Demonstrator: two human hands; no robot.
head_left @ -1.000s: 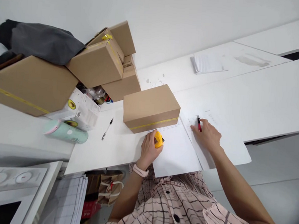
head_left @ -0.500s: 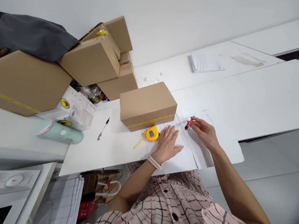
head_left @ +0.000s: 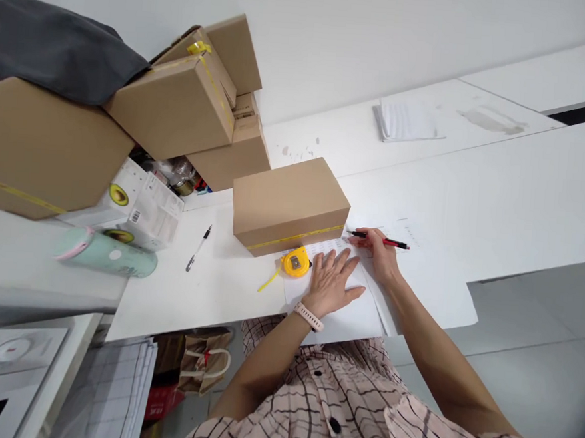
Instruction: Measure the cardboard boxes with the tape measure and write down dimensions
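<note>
My left hand (head_left: 333,282) lies flat with fingers spread on a sheet of printed paper (head_left: 335,325), just right of a yellow tape measure (head_left: 296,262) whose short end of tape sticks out. In my right hand (head_left: 381,255) is a red and black pen (head_left: 395,243), gripped between the fingers with its dark end pointing left toward the box. That hand rests over the papers, near the fold between the sheets. A closed cardboard box (head_left: 291,205) with yellow tape along its front side sits directly beyond both hands and covers part of the paper.
At left on the table lie a black and clear pen (head_left: 199,248) and a mint-green bottle (head_left: 112,253). Behind them stand a white avocado-printed carton (head_left: 150,209) and stacked cardboard boxes (head_left: 180,108). A stack of paper (head_left: 407,119) lies near the wall.
My right hand has moved left and turned the pen from a steep tilt to a nearly level writing hold close to the box. My left hand stays flat on the paper.
</note>
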